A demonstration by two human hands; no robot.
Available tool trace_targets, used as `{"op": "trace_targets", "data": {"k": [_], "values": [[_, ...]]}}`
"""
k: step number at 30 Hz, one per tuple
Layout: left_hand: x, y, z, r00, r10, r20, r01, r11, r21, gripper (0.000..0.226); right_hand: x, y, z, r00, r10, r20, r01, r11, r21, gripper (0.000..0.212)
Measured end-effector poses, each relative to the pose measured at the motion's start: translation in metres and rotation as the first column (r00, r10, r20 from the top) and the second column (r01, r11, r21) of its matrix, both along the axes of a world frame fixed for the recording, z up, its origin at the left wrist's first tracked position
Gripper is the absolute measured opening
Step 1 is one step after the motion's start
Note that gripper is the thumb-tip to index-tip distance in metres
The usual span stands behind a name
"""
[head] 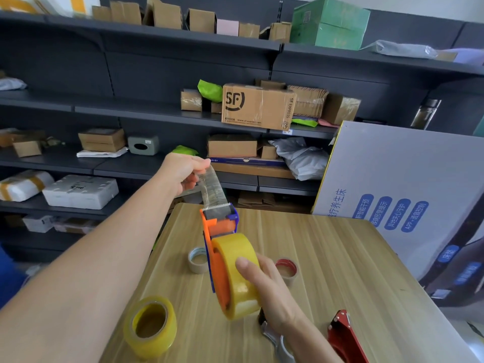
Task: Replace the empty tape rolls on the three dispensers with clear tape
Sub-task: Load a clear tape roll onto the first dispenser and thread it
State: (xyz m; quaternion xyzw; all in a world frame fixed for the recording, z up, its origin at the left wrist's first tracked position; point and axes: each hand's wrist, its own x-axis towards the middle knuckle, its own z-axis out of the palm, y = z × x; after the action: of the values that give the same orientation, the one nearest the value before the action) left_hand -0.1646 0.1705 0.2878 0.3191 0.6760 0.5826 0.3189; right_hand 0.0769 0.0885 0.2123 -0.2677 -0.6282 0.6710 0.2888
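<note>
My right hand [264, 289] grips an orange and blue tape dispenser [218, 231] held upright above the wooden table [327, 258], thumb on the yellowish clear tape roll [237, 273] mounted in it. My left hand [184, 171] pinches the free end of the tape strip [213, 188], pulled up and away past the dispenser's cutter. A second full clear tape roll [150, 326] lies on the table near left. Two empty cores rest behind the dispenser: a blue-rimmed one [197, 259] and a red-rimmed one [287, 269]. A red dispenser [344, 336] and a metal one [275, 341] lie at the near edge.
Dark shelving with cardboard boxes such as the SF box [258, 106], foam packs and bags fills the background. A large white printed carton [398, 195] stands against the table's right side.
</note>
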Motion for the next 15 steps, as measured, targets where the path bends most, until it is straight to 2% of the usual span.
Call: {"op": "trace_targets", "data": {"k": [3, 5, 7, 9, 11, 15], "values": [[-0.002, 0.0, -0.006, 1.0, 0.008, -0.007, -0.008, 1.0, -0.012, 0.006, -0.002, -0.005, 0.002, 0.999, -0.023, 0.026, 0.023, 1.0, 0.0, 0.016], [-0.004, 0.0, -0.011, 1.0, 0.03, -0.007, -0.03, 0.999, -0.031, 0.008, -0.003, -0.006, 0.005, 0.999, -0.037, 0.023, 0.036, 0.999, 0.011, 0.019], [-0.006, 0.001, -0.016, 0.999, 0.051, 0.011, -0.051, 0.998, -0.044, 0.011, -0.003, -0.007, 0.01, 0.998, -0.058, 0.005, 0.058, 0.998, -0.016, 0.01], [-0.009, 0.003, -0.022, 0.996, 0.081, 0.033, -0.079, 0.995, -0.055, 0.015, -0.001, -0.006, 0.015, 0.999, -0.043, -0.032, 0.042, 0.998, -0.041, 0.019], [-0.011, 0.004, -0.029, 0.992, 0.114, 0.045, -0.11, 0.99, -0.084, 0.015, 0.003, -0.005, 0.019, 0.998, -0.062, -0.016, 0.061, 0.996, -0.063, 0.037], [-0.016, 0.005, -0.04, 0.987, 0.148, 0.061, -0.139, 0.981, -0.135, 0.015, 0.007, -0.005, 0.027, 0.994, -0.098, 0.039, 0.102, 0.99, -0.097, 0.034]]}}
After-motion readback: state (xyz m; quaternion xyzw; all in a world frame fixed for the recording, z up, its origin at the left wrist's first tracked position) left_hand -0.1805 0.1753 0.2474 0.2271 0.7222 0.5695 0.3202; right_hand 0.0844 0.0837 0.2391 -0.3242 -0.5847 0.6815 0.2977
